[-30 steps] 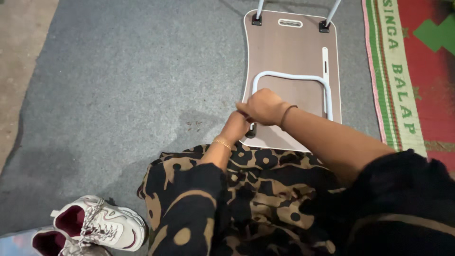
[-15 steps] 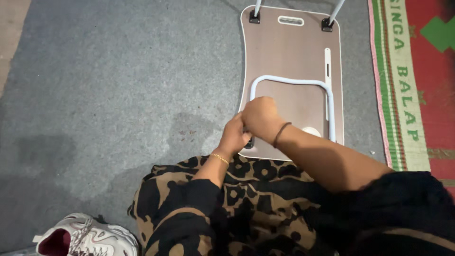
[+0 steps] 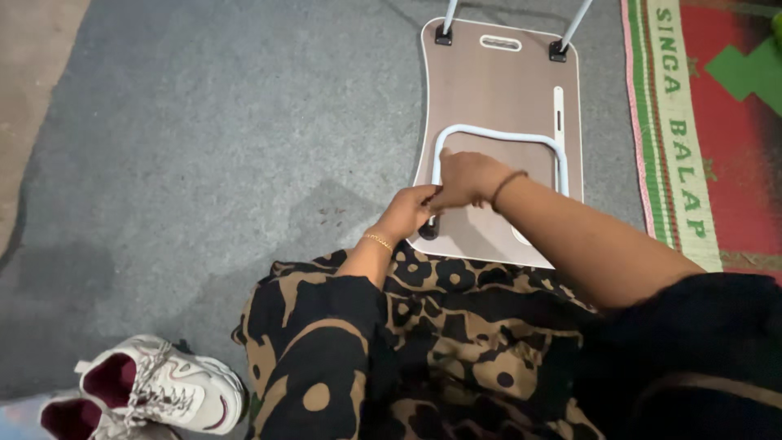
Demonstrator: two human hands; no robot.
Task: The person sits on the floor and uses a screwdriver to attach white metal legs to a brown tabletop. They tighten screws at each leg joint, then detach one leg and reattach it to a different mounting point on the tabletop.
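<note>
Your left hand [image 3: 405, 213] and right hand [image 3: 466, 179] meet over the near left corner of an upturned folding lap table [image 3: 498, 90], which lies underside-up on the grey carpet [image 3: 204, 147] just beyond your knees. From the head view, your right hand lies on top, its fingers curled down over the left upright of the white folded leg frame [image 3: 501, 134] where it runs toward the black hinge bracket [image 3: 429, 230]. Your left hand comes in from below and touches that same spot, its fingertips pressed against your right hand; whether either hand fully clamps the tube is hidden by the knuckles. You wear a thin gold bracelet [image 3: 378, 240] on the left wrist and a dark band [image 3: 507, 182] on the right. The table's far pair of legs [image 3: 574, 24] stands up past the top edge. A red and green woven mat [image 3: 700, 122] lies to the right, and white sneakers [image 3: 155, 391] sit by your left knee.
</note>
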